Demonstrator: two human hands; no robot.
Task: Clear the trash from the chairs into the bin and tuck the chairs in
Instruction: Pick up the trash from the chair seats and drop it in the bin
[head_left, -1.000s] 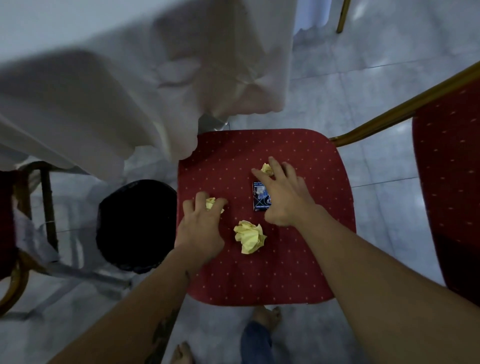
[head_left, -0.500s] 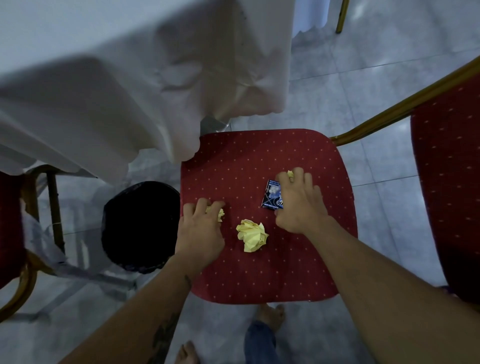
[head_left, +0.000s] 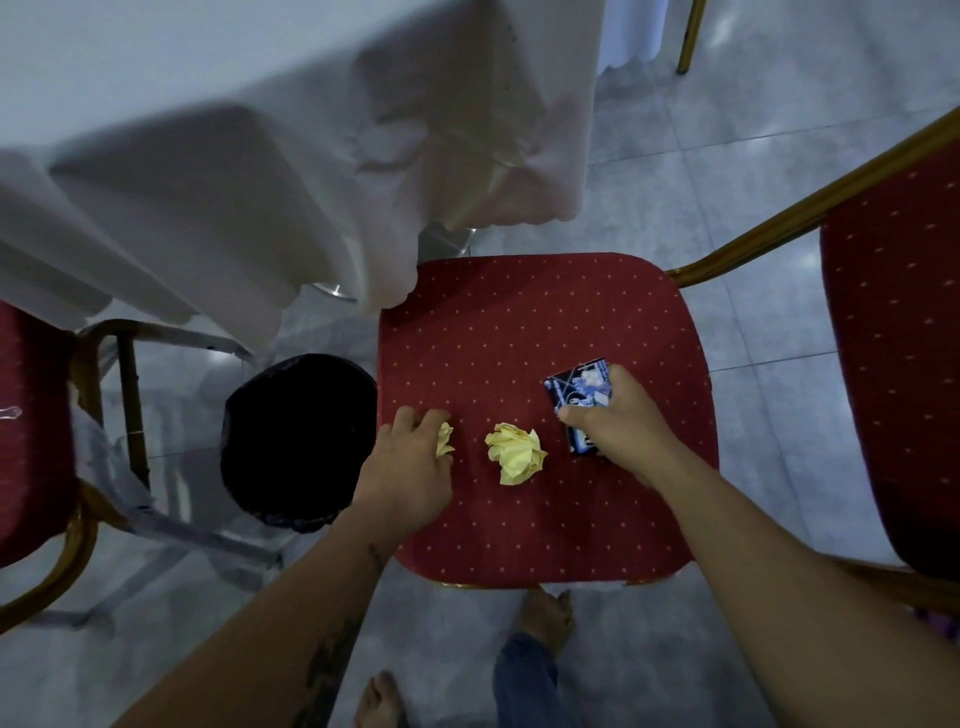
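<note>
A red dotted chair seat (head_left: 519, 322) lies below me. My left hand (head_left: 410, 467) curls its fingers round a small yellow paper ball (head_left: 445, 439) at the seat's left side. A larger crumpled yellow paper ball (head_left: 515, 453) lies loose in the middle of the seat, between my hands. My right hand (head_left: 618, 421) grips a small dark blue printed packet (head_left: 576, 387) near the seat's right side; whether it also holds the second small yellow ball is hidden. A black-lined bin (head_left: 298, 441) stands on the floor just left of the seat.
A white tablecloth (head_left: 260, 182) hangs over the table beyond the chair, its hem touching the seat's far left corner. A second red chair (head_left: 898, 364) with a gold frame stands to the right, another (head_left: 31, 441) at the far left. My bare feet (head_left: 545, 618) stand on grey tiles.
My right hand closed on the blue packet and drew it right and toward me. The small yellow ball under its fingertips is no longer visible. My left hand tightened round its paper ball.
</note>
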